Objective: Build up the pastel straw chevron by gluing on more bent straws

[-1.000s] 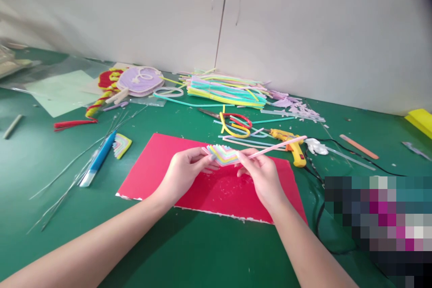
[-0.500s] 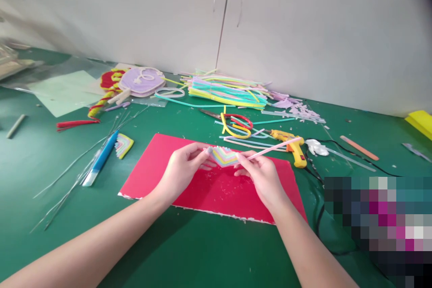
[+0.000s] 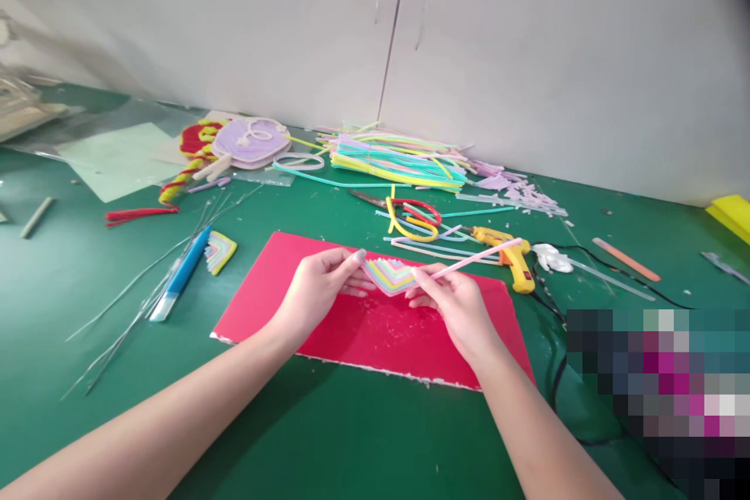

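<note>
Both my hands meet over a red board (image 3: 328, 332) on the green table. My left hand (image 3: 316, 289) pinches the left side of a small V-shaped piece made of pastel straws (image 3: 390, 275). My right hand (image 3: 454, 305) pinches the piece's right side together with a long pink straw (image 3: 477, 256) that sticks out to the upper right. The piece is held just above the board.
A yellow glue gun (image 3: 509, 254) with a black cord lies right of the board. Scissors with red and yellow handles (image 3: 410, 217), a pile of coloured straws (image 3: 392, 156), a lilac woven piece (image 3: 249, 142), a blue knife (image 3: 179, 281), thin wires and another small straw piece (image 3: 221, 250) lie around.
The straw piece has tipped in my fingers, its point now turning downward. The view has shifted slightly; the hands stay in the same place.
</note>
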### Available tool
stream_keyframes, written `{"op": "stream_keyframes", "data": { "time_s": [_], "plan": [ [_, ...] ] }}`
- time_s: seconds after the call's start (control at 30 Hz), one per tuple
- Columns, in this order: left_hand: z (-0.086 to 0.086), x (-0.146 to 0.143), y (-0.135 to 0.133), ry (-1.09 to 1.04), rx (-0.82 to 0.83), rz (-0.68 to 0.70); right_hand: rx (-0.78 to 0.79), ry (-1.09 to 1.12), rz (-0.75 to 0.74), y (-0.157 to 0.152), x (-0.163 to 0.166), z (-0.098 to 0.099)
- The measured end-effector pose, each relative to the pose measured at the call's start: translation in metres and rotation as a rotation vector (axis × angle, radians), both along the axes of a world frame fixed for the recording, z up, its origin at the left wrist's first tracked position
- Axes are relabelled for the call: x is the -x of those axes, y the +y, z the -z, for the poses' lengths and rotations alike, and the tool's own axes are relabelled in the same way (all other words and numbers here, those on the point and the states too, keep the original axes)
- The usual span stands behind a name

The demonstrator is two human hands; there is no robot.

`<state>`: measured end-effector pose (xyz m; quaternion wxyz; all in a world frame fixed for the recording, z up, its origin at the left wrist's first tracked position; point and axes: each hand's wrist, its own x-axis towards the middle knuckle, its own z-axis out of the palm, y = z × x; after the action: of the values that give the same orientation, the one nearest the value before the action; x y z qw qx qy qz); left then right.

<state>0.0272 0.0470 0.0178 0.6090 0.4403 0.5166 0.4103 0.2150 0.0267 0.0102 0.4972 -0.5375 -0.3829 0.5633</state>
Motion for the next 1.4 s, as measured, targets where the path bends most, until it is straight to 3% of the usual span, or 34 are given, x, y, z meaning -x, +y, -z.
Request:
{"op": "stream_keyframes", "data": {
  "time_s": [0.73,1.2,1.4],
  "plan": [
    [-0.0018,0.0018,0.0007,0.028,0.026,0.019,0.005,-0.004,-0.019,-0.0007,-0.0001,0.0001],
    [0.0002,0.0024,0.0003,0.112,-0.044,0.115,0.052,0.003,-0.058,0.0007,-0.0002,-0.0022],
    [0.0036,0.0039,0.0009,0.156,-0.034,0.162,0.068,0.047,0.018,-0.0003,-0.0028,-0.0027]
  ]
}}
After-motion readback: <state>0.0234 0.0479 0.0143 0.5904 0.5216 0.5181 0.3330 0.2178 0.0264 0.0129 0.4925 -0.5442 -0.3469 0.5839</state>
